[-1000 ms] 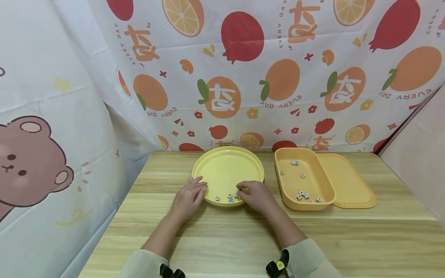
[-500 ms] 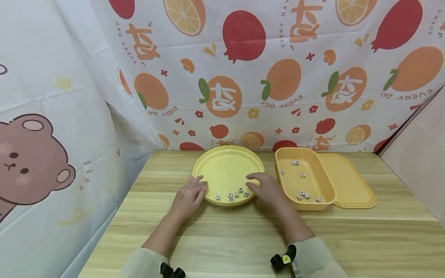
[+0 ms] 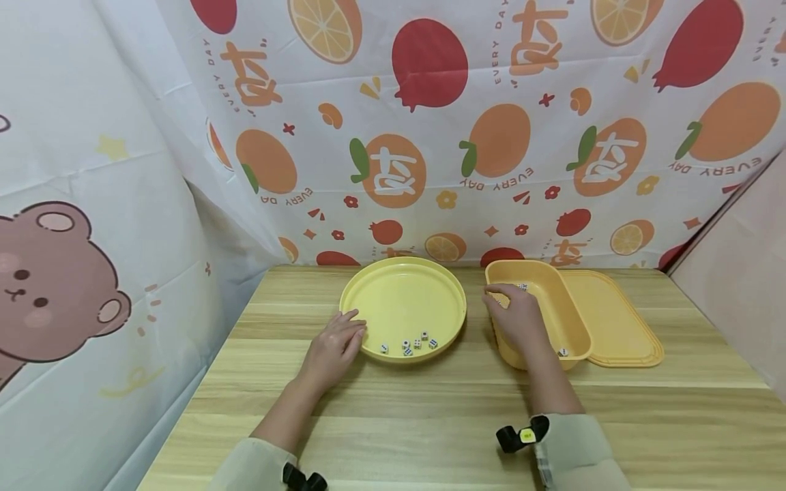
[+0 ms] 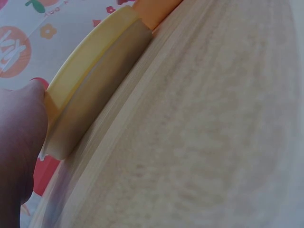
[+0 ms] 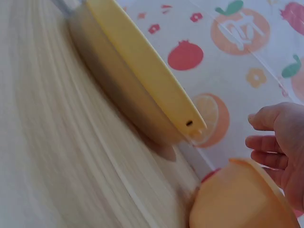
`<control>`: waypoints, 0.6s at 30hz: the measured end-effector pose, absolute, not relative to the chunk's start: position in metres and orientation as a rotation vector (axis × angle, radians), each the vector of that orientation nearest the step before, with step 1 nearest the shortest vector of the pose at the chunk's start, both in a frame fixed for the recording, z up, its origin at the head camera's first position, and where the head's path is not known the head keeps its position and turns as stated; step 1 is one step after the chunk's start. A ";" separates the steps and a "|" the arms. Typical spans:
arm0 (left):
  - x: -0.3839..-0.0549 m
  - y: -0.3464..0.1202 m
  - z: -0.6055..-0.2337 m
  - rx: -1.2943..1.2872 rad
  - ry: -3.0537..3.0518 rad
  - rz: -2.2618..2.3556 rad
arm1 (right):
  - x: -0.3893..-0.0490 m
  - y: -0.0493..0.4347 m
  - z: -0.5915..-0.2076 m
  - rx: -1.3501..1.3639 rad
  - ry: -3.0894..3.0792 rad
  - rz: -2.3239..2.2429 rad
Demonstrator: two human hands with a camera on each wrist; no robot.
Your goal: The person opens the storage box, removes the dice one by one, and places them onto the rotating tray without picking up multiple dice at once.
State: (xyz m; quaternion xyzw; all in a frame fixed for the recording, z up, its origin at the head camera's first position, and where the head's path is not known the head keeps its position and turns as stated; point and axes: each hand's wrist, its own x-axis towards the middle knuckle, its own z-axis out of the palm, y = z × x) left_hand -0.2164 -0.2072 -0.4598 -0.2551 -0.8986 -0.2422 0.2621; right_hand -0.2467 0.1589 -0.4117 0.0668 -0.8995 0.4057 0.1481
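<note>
My left hand (image 3: pixel 331 349) rests at the left rim of a round yellow tray (image 3: pixel 402 290), its fingers extending over the edge. Several white dice (image 3: pixel 417 344) lie near the front of the tray. My right hand (image 3: pixel 520 319) is above the left side of an orange rectangular box (image 3: pixel 574 324), fingers bent and reaching toward the box's left wall. In the right wrist view, the thumb and fingers of the right hand (image 5: pixel 280 142) are apart, with nothing seen between them. A few dice (image 3: pixel 563 352) show in the box; the hand hides others.
An orange lid (image 3: pixel 620 320) lies on the wooden table (image 3: pixel 393 423) to the right of the box, partly under its edge. Behind the table hangs a fruit-printed cloth (image 3: pixel 430 150). A bear-printed cloth (image 3: pixel 55 286) hangs at the left.
My right hand has let go of a die in the round tray and moved right, over the orange box. The left hand has stayed at the tray's rim.
</note>
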 end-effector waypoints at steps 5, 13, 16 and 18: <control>-0.216 -0.207 -0.459 -0.687 -2.437 -0.653 | -0.251 0.172 -0.419 0.104 -2.651 1.154; -0.216 -0.207 -0.459 -0.686 -2.441 -0.651 | -0.255 0.176 -0.426 0.126 -2.819 1.125; -0.216 -0.208 -0.460 -0.689 -2.436 -0.652 | -0.256 0.176 -0.426 0.146 -2.874 1.074; -0.216 -0.208 -0.460 -0.693 -2.429 -0.656 | -0.256 0.177 -0.426 0.160 -2.914 1.030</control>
